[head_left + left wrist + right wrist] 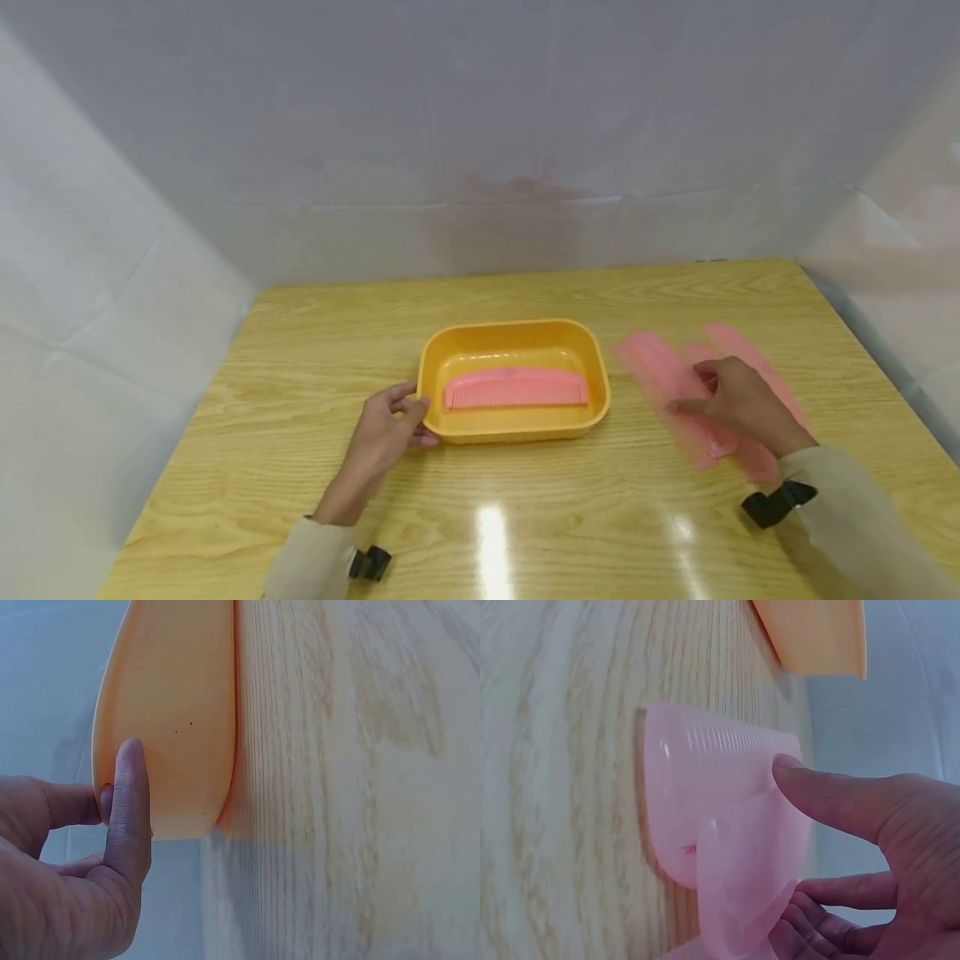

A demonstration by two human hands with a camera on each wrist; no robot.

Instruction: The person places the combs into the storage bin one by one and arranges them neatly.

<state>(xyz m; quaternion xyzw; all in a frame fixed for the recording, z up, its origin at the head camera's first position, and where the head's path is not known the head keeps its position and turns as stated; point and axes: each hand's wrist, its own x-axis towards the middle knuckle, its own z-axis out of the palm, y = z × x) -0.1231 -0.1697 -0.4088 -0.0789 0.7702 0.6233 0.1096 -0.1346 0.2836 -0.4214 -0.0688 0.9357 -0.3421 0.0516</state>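
A yellow-orange plastic basin [517, 434] stands on the wooden table, and a pink comb [517, 390] lies inside it with its teeth toward me. At the basin's near left corner my left hand [384, 427] pinches the rim; the left wrist view shows one finger laid along the outer wall [180, 712]. Right of the basin, my right hand [746, 408] is among several overlapping pink combs. In the right wrist view its thumb and fingers pinch one tilted comb [735, 889], with another comb [697, 761] flat on the table beside it, partly covered.
Another pink comb [753, 354] lies at the far right of the group, partly under the right hand. White sheeting [495, 133] hangs behind the table's back edge and along both sides. Each wrist wears a black strap mount [778, 503].
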